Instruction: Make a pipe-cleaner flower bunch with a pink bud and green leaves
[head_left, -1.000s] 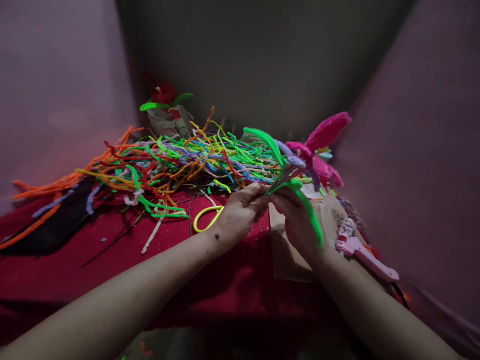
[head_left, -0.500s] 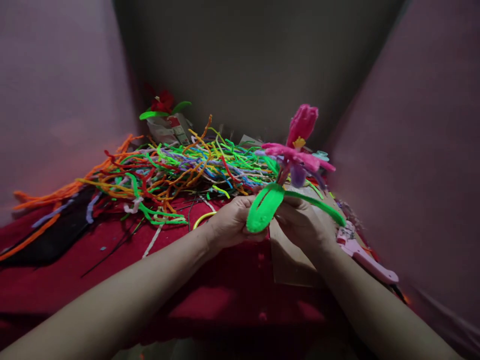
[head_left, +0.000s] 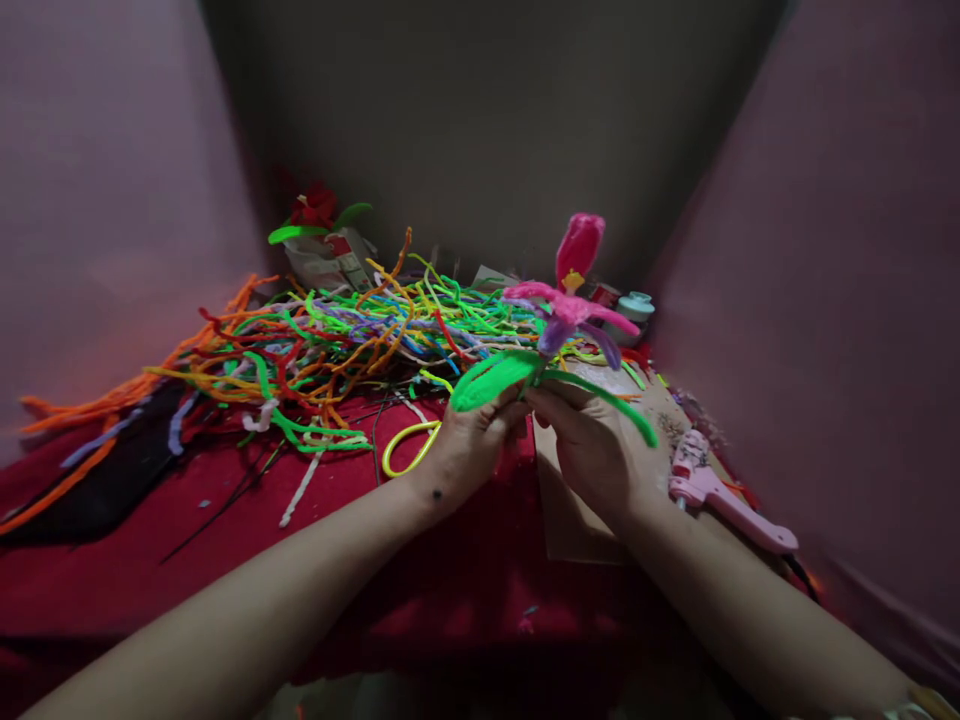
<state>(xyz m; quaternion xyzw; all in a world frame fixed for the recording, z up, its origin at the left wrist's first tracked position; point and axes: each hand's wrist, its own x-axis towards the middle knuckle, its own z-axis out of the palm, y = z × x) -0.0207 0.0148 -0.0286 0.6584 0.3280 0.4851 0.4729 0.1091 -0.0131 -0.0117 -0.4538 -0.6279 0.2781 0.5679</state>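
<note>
Between my two hands stands a pipe-cleaner flower (head_left: 571, 305) with pink and purple petals and a yellow centre. Its green leaves spread to either side, a broad looped leaf (head_left: 491, 378) over my left hand and a narrower leaf (head_left: 611, 397) over my right. My left hand (head_left: 476, 440) is closed around the base of the flower, just under the broad leaf. The fingers of my right hand (head_left: 600, 450) pinch the stem close beside it. Most of the stem is hidden by the fingers.
Behind my hands lies a heap of coloured pipe cleaners (head_left: 360, 330). A pink glue gun (head_left: 724, 500) rests on the right, near a brown board (head_left: 577, 520). Scissors with a yellow handle (head_left: 394, 455) lie left of centre. A red flower (head_left: 315, 205) and a small jar (head_left: 635, 308) stand at the back.
The flower has shifted left and turned in my hands. Its broad green leaf has swung from pointing down toward me to lying out to the left.
</note>
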